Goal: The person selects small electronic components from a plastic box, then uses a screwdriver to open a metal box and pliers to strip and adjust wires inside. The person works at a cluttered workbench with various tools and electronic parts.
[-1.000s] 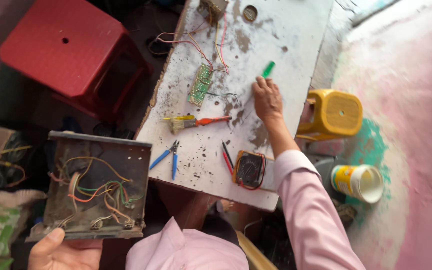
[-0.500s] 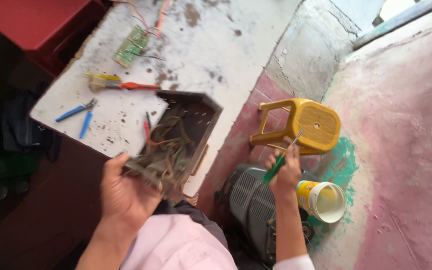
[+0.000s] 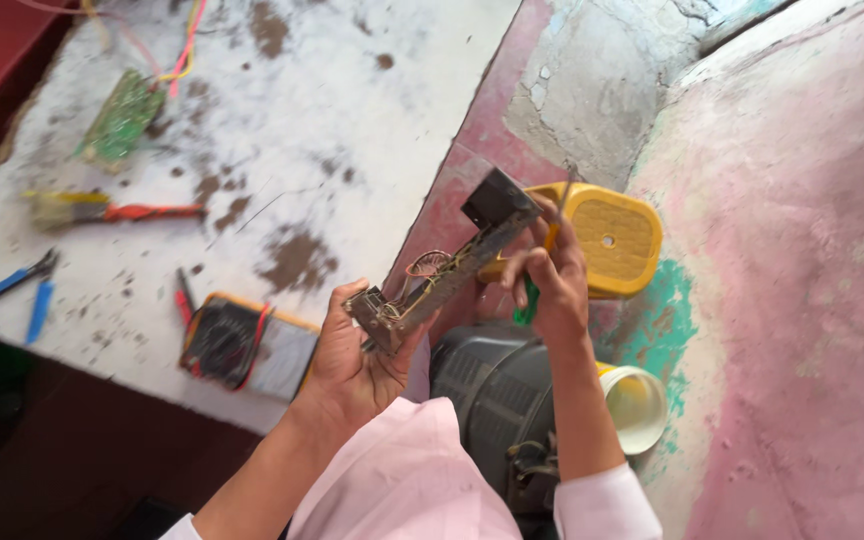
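Observation:
My left hand (image 3: 352,365) grips the near end of a dark metal chassis (image 3: 452,265) with loose wires, seen edge-on and tilted up to the right. My right hand (image 3: 550,275) is at the chassis's far end and holds a green-handled screwdriver (image 3: 529,303), its green handle showing below the fingers. Both arms wear pink sleeves.
A stained white table (image 3: 352,120) holds a multimeter (image 3: 237,345), blue pliers (image 3: 22,290), a brush (image 3: 102,210) and a green circuit board (image 3: 124,115). A yellow stool (image 3: 612,235), a dark appliance housing (image 3: 497,390) and a white-and-yellow tub (image 3: 637,405) stand on the pink floor.
The chassis has been lifted off the table edge and turned edge-on in my left hand. My right hand with the screwdriver rose from beside the tub to the chassis.

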Demonstrator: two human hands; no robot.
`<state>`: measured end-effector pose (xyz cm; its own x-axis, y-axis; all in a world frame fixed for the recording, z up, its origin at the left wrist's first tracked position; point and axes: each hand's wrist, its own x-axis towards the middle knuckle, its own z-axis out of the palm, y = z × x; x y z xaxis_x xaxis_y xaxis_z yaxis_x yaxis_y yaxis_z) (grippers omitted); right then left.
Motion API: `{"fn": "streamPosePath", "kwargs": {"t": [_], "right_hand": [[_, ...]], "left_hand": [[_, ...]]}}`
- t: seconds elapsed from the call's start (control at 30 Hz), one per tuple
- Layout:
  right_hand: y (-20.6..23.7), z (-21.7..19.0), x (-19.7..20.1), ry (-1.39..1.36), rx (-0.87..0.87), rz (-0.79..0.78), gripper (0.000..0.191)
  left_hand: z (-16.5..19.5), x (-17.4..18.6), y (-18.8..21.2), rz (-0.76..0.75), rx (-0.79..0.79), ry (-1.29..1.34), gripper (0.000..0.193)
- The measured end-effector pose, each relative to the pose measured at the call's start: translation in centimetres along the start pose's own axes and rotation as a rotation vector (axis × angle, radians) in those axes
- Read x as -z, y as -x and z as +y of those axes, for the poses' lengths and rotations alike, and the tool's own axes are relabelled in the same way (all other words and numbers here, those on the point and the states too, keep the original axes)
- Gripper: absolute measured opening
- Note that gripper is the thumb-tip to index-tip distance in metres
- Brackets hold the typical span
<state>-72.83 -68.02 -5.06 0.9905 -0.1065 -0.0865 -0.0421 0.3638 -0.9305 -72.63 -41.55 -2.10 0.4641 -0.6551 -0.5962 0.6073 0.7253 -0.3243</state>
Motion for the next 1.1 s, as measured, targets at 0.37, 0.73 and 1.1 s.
{"fn": "streamPosePath", "kwargs": {"t": [0.37,0.73,1.1], "right_hand": [[-31.2,-9.2,8.4,0.102,-0.118,-0.163,0.041],[-60.0,-21.7,18.6,0.671,-0.350,0.096,0.039],[-98.0,-33.2,26.2,1.103,-0.338,-0.224,0.040]], "left_hand": [[2.3,-17.4,-23.4,0.295,-0.003,-0.537,0.061],[4.4,-36.6,-49.9,0.184,-0.362,-0.555,0.045],[8.2,-64.8,-72.6,-0.099,-0.459,-0.548,0.035]]}}
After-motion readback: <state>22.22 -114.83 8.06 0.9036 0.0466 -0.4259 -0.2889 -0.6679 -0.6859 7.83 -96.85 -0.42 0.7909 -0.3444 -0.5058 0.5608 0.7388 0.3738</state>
